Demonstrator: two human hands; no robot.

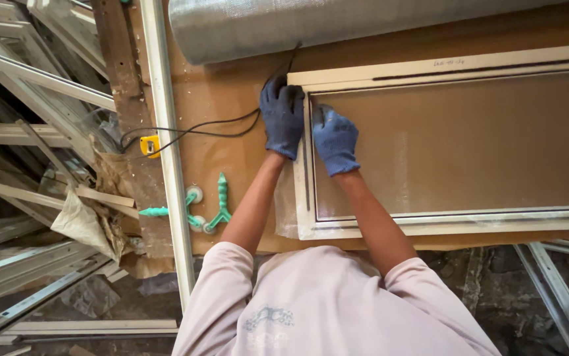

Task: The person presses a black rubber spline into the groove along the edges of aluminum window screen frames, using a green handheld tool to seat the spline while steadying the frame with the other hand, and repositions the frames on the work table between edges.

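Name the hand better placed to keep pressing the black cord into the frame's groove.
Left hand, probably: it sits on the frame corner where the black cord arrives; the right hand rests on the mesh.

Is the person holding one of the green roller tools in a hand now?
No: both green roller tools lie on the board, while the left hand and right hand press on the frame.

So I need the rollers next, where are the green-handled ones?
In the head view, the green-handled rollers lie on the brown board, left of the left hand and forearm, beside the metal rail, below the yellow tool.
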